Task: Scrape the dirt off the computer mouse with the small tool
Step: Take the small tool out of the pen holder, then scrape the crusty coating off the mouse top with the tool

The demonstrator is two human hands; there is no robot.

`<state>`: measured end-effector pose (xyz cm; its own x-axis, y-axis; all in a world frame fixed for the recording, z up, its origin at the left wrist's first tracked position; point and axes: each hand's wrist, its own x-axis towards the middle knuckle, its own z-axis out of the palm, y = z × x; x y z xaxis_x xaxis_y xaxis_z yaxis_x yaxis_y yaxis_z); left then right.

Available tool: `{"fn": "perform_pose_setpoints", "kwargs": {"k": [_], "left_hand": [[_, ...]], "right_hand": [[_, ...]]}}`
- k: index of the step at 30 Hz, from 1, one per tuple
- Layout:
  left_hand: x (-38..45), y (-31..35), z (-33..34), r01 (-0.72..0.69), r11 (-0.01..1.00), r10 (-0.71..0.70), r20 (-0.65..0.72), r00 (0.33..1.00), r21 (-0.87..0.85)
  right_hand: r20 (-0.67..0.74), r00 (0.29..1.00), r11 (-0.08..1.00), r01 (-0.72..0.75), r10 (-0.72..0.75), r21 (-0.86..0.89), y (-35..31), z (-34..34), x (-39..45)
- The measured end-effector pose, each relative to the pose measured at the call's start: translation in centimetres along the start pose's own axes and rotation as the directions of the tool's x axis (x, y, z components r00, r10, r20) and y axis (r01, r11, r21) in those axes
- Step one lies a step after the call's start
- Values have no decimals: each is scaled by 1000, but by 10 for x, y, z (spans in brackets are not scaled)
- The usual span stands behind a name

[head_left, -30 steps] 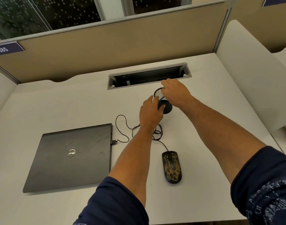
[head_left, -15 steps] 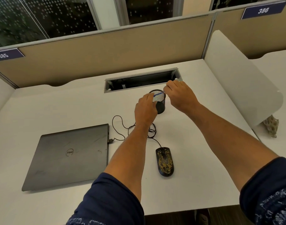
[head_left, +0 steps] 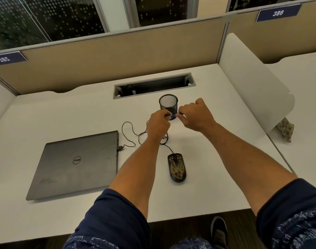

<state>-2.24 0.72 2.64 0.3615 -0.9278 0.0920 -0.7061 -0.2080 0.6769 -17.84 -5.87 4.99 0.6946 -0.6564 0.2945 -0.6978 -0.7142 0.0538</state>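
Left hand (head_left: 158,123) and right hand (head_left: 194,116) pinch small blue tool (head_left: 173,116) before mesh cup (head_left: 168,106); mouse (head_left: 177,167) beside laptop (head_left: 76,163).

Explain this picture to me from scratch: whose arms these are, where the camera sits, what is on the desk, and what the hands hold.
There is no machine here. The picture comes from a wide-angle camera worn on a person's head, looking forward and down, so the two bare arms in dark blue sleeves are that person's own. The left hand and the right hand meet above the white desk and pinch a small blue tool between them, one at each end. It is too small to tell what kind of tool it is. Just behind the hands stands a black mesh pen cup. Nearer the person lies a black computer mouse with a gold pattern, untouched; its cable loops over to a closed grey laptop on the left. A cable slot is cut into the desk at the back.
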Motion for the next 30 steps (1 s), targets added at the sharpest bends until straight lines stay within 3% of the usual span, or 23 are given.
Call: {"fn": "perform_pose_setpoints", "kwargs": {"k": [7,14,18,24,30], "left_hand": [[-20,-17,6,88,992,-79,104,991,-88],[-38,-37,10,99,994,-106,164,981,51],[-55,-43,11,62,989,-78,120,990,134],[-97,-64,10,-109,980,94,89,992,169],[-131,-81,6,-256,938,216,183,959,233]], "right_hand": [[228,973,997,2,-18,71,-11,30,-24],[354,934,959,-141,47,245,-12,45,-51],[388,915,919,-245,113,309,-11,50,-64],[335,901,731,-422,275,536,-8,47,-91],[363,855,530,-515,370,674,-7,45,-117]]}}
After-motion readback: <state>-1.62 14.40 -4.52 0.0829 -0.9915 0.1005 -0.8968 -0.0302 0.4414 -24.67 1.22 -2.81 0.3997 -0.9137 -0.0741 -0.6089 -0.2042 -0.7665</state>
